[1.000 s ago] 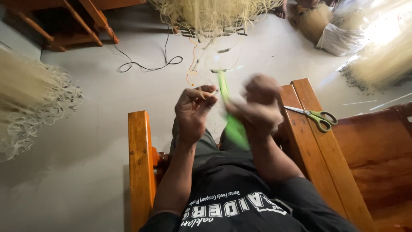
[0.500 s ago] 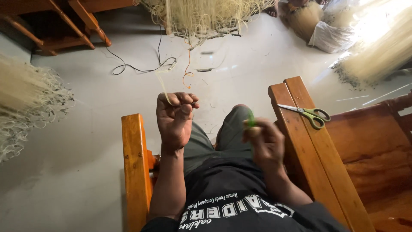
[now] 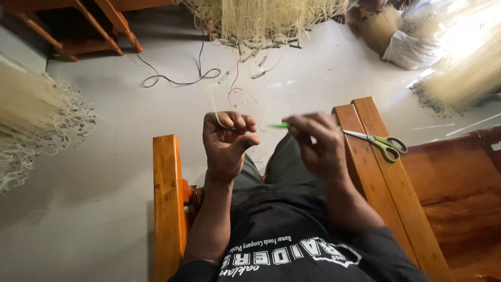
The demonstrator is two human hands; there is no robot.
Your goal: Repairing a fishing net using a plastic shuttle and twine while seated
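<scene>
Left hand [image 3: 227, 142] raised over the lap, fingers curled in, pinching a thin pale strand [image 3: 214, 107] that rises from the fingertips. Right hand [image 3: 317, 146] closed on a narrow green strip [image 3: 278, 125], its tip poking out leftward; the rest seems hidden behind the fingers. Green-handled scissors [image 3: 377, 141] lie on the wooden armrest [image 3: 386, 183], just beside the right hand.

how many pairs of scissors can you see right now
1. The green-handled scissors lie on the wooden armrest just past the right hand, blades toward it. More could be hidden under the pale fibre piles.
</scene>
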